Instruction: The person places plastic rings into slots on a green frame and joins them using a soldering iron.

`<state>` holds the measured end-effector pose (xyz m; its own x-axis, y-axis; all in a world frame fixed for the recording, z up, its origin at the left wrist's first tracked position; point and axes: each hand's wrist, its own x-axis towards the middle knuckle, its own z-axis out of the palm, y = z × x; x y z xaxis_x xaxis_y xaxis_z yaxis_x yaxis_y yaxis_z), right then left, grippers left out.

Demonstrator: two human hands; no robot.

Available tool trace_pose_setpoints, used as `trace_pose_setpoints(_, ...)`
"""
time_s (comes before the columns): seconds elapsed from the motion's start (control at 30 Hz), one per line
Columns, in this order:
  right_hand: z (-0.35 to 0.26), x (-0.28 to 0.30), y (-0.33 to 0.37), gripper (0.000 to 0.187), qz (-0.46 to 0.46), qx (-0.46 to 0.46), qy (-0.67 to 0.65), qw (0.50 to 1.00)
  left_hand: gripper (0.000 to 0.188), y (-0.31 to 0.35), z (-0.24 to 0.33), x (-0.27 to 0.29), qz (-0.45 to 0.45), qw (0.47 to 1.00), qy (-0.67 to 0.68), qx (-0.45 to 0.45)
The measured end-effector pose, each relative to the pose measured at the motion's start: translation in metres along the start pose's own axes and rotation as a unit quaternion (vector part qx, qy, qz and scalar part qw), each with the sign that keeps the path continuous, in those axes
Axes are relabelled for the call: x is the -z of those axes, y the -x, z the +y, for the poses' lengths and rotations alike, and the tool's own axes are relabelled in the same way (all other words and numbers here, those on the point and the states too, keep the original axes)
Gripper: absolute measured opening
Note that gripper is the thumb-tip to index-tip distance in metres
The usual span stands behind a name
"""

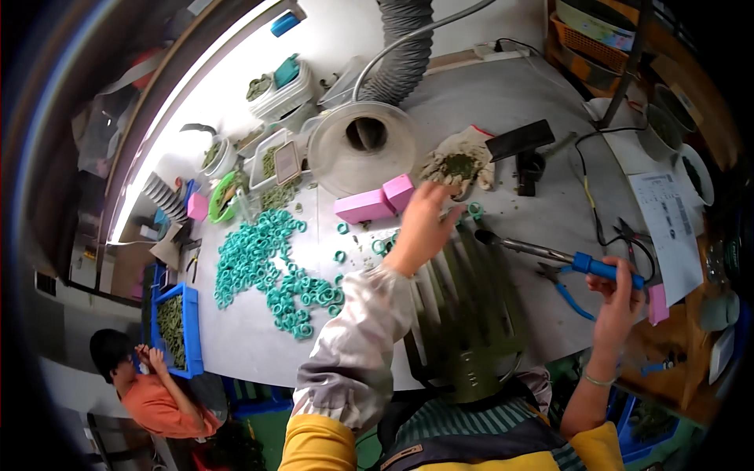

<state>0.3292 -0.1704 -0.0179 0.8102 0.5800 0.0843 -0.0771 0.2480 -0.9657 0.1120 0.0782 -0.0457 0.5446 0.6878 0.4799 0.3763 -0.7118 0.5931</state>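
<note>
1. Blue-handled tool (598, 268), gripped in the right hand (616, 302): the fingers are closed around its handle, leaving no visible gap. Holding it there, behind the metal shaft, probably keeps the fingers away from the tip, which may be hot.
2. Its shaft slants from this grip toward the left hand (424, 228), with the dark rounded tip near that hand's fingers, likely so both hands can work at one spot.
3. The left hand is partly curled and palm-down; whether it pinches anything I cannot tell. A single teal ring (474, 209) lies just beyond its fingertips, between them and the tool's tip.
4. Well to the left of the left hand spreads a pile of teal rings (255, 255), with a few strays nearer the wrist, within easy reach.
5. Below the left hand, between the forearms, a dark green slatted frame (470, 314) stands close to the body, perhaps as a rest or support.
6. Just past the left hand's fingers are two pink blocks (365, 206) and, further to the right, a pale glove (440, 162) with green bits on it.
7. Beyond the blocks, a clear hood (326, 157) on a grey hose (407, 51) opens toward the hands, presumably to draw off fumes or dust.
8. Near the right-hand grip, on its left, lie blue-handled pliers (573, 300), seemingly parked close for a quick swap.
</note>
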Motion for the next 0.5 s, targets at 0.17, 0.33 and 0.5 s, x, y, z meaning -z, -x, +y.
trace_pose_setpoints(0.17,-0.005,-0.001,0.007,0.028,-0.012,-0.025,-0.008,1.0,0.012,0.062,-0.071,0.125,-0.018,0.952,-0.267,0.146)
trace_pose_setpoints(0.33,-0.009,-0.019,0.014,0.028,-0.04,-0.031,-0.014,0.999,0.035,0.118,-0.111,0.152,-0.115,0.935,-0.229,0.245)
trace_pose_setpoints(0.5,-0.008,-0.038,0.028,0.027,-0.065,-0.027,-0.009,0.997,0.023,0.128,-0.098,0.155,-0.061,0.946,-0.128,0.293)
